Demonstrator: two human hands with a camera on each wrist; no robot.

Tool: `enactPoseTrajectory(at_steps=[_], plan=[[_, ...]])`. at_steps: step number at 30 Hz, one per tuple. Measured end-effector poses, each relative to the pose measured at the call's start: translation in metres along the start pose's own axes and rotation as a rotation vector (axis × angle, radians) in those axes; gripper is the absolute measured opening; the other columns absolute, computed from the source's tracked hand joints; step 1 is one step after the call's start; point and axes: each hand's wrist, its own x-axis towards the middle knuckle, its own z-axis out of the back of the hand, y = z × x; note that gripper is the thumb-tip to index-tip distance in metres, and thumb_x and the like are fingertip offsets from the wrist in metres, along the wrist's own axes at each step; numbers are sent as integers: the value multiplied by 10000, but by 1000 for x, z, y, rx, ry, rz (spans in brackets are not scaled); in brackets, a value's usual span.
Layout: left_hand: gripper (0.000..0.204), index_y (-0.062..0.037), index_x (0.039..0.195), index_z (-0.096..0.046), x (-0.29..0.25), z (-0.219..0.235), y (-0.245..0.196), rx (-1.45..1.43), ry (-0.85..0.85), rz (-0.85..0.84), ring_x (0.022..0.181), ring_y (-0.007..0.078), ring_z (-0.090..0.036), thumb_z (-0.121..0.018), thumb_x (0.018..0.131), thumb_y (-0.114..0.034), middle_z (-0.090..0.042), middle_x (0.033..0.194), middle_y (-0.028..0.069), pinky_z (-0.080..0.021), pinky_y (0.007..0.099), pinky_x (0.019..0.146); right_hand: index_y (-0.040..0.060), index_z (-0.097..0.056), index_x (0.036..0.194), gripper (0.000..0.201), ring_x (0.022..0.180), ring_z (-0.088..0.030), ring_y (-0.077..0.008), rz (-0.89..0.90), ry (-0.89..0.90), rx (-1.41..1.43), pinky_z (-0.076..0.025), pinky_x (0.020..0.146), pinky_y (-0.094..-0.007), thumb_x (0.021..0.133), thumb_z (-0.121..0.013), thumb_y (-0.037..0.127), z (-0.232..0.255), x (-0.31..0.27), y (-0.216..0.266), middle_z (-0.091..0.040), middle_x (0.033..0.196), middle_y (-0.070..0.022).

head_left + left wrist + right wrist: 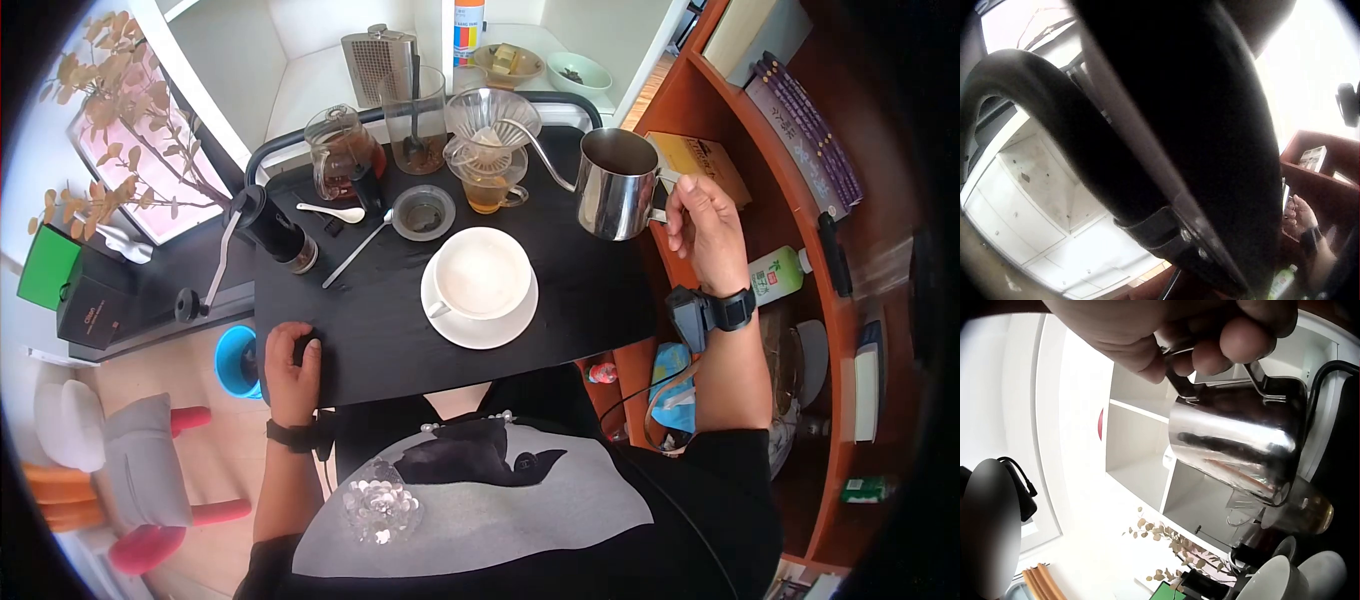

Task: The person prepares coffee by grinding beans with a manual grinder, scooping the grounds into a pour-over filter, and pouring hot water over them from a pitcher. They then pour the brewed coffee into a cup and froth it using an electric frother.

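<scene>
My right hand grips the handle of a steel gooseneck pour-over kettle, held at the right of the black table. Its thin spout reaches left to a clear ribbed coffee dripper holding a paper filter. Under the dripper, a glass server contains amber liquid. In the right wrist view, fingers curl around the handle above the kettle body. A white cup stands on a white saucer at the table's middle. My left hand rests at the table's front left edge, fingers loosely bent and holding nothing.
Behind the left hand stand a hand grinder, a white spoon, a long metal spoon, a grey dish, a glass pot and a tall glass. A raised black rail edges the table's back.
</scene>
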Motion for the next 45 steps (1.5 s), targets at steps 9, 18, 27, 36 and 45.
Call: enactPoseTrajectory(at_steps=[9,18,27,36,45], plan=[[133,2,885,-552,0,-1,0,-26,-6,9,909,267,-536,-568,754,-15,-551,941,125,-405,314,828,75,-460,726,277,507,-478,-116,75,-90,451,-340,431,-214,908,-448,283,-9,-26,-64,-478,607,-31],[136,1,887,-556,-1,-3,4,-18,-14,-12,908,273,-538,-571,754,-20,-553,936,129,-409,320,824,78,-465,716,282,510,-483,-111,45,-161,381,-341,436,-210,904,-452,287,-3,-42,-81,-481,611,-24],[138,2,887,-558,-2,-2,2,-2,-21,-8,915,281,-538,-575,752,-22,-553,948,131,-416,323,816,91,-486,693,302,507,-459,-64,52,-156,56,-329,441,-186,903,-465,307,10,-25,-16,-472,584,2],[128,5,881,-550,-1,0,1,-18,-20,-18,895,252,-536,-567,756,-12,-551,928,117,-411,305,810,67,-539,709,292,443,-399,-36,129,-48,-230,-307,407,-183,879,-522,305,3,9,40,-450,542,40],[119,7,881,-548,-1,1,5,-53,-19,-22,877,230,-537,-560,763,-10,-553,909,105,-407,292,802,69,-533,693,308,437,-395,-39,181,32,-364,-304,413,-184,875,-534,318,-5,23,68,-431,511,42]])
